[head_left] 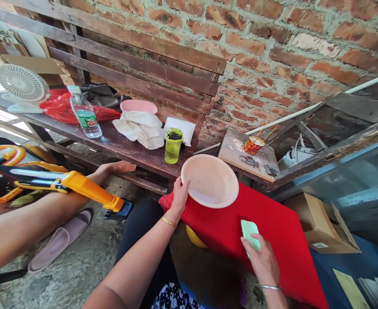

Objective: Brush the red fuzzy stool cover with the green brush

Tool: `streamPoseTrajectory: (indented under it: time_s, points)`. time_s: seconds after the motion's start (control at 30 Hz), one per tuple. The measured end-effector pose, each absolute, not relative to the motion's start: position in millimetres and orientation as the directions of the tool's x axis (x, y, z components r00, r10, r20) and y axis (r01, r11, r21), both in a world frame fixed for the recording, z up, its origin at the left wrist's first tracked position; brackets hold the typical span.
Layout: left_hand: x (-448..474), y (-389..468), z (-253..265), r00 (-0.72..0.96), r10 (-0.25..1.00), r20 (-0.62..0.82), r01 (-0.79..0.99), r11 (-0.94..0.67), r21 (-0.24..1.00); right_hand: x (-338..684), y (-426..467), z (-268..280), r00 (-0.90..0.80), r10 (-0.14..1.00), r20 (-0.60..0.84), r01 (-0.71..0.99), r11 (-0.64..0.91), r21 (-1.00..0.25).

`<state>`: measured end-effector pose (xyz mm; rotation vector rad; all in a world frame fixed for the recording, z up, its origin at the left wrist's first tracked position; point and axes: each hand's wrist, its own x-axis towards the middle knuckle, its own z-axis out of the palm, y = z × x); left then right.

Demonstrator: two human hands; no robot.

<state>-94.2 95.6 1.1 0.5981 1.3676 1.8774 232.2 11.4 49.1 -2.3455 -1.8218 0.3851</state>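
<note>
Basin (213, 171), cream, apparently plastic: at red tablecloth's (282, 240) far end; left hand (178, 196) pinching rim; likely light, stiff, slick if wet, best lifted by opposite rims; phone-like mint-green slab (249, 229): right hand (266, 259) gripping lower end; likely smooth, hold by edges

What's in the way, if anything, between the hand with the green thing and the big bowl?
Nothing that I can see. Only red cloth lies between the right hand, holding the pale green thing, and the bowl. The left hand is at the bowl's other side.
</note>
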Motion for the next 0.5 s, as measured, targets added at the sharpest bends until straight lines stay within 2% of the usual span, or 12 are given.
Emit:
streamPoseTrajectory:
  time_s: [0.13, 0.23, 0.43, 0.5]
  points:
    - [-95.3, 93.1, 4.3, -0.618, 0.785, -0.054, -0.305, -0.176, 0.936, 167.9, 31.1, 51.4, 0.089, 0.988, -0.123, 0.972, -0.113, -0.206]
    - [-95.7, 92.2, 5.4, -0.617, 0.785, -0.053, -0.304, -0.176, 0.936, 158.6, 41.2, 53.1, 0.063, 0.987, -0.147, 0.984, -0.086, -0.158]
    - [-95.1, 92.2, 5.7, -0.622, 0.781, -0.056, -0.288, -0.162, 0.944, 226.9, 48.7, 59.1, 0.314, 0.936, -0.161, 0.939, -0.331, -0.097]
    - [-95.2, 92.0, 6.4, -0.620, 0.782, -0.063, -0.295, -0.159, 0.942, 231.4, 53.4, 62.1, 0.344, 0.927, -0.149, 0.925, -0.362, -0.113]
